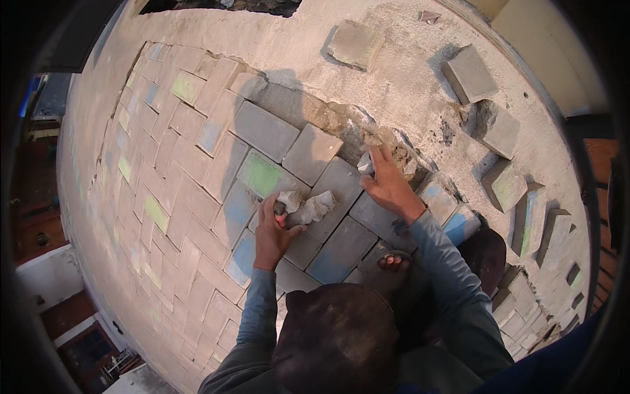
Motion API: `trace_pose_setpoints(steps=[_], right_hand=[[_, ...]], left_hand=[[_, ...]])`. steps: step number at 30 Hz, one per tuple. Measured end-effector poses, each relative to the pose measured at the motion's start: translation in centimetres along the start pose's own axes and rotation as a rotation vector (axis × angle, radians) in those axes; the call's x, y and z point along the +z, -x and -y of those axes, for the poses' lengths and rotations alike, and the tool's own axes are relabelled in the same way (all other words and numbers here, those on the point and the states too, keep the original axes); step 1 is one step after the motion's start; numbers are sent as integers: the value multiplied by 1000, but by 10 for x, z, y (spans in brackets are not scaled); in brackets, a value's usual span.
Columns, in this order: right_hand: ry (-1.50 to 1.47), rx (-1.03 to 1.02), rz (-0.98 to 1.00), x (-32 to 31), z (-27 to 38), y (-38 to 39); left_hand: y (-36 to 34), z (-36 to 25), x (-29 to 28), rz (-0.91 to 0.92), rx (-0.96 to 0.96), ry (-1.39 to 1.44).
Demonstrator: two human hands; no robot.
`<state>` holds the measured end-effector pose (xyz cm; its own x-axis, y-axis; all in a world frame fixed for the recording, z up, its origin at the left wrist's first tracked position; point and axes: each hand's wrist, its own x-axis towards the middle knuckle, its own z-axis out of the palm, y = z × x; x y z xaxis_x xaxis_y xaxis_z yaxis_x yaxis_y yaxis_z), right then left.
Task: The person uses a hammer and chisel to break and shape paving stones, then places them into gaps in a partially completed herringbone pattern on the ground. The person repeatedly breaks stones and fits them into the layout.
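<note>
I crouch over a floor of grey paving blocks (262,131), some tinted green or blue. My left hand (271,231) is closed around a small tool with a red grip (280,220); its pale, cement-crusted end (289,198) rests on a block, next to a pale rough lump (318,205). My right hand (388,186) lies at the broken edge of the paved area, where blocks meet bare sandy mortar (394,85). Its fingers pinch a small grey stone chip (365,163).
Loose blocks lie on the mortar bed at the upper right (355,43) (468,73) (501,132) (506,184), and more stand on edge at the right (529,223). My sandalled foot (394,262) sits on the blocks. The paved surface drops off at the left toward buildings below.
</note>
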<state>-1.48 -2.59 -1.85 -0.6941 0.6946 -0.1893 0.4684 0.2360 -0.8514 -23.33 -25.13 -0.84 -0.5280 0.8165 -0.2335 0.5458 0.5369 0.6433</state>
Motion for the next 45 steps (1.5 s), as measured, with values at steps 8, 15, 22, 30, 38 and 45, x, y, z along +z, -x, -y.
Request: trace_pose_setpoints(steps=[8, 15, 22, 30, 38, 45], right_hand=[[325, -528, 59, 74, 46, 11], [660, -418, 46, 105, 58, 0], [480, -386, 221, 93, 44, 9], [8, -55, 455, 81, 33, 56], [466, -172, 288, 135, 0, 62], [218, -159, 514, 116, -24, 55]], left_hand=[[-8, 27, 3, -27, 146, 85], [-25, 20, -1, 119, 75, 181], [-25, 2, -11, 433, -111, 433], [7, 0, -10, 642, -85, 255], [3, 20, 36, 477, -157, 255], [-33, -78, 106, 381, 9, 355]])
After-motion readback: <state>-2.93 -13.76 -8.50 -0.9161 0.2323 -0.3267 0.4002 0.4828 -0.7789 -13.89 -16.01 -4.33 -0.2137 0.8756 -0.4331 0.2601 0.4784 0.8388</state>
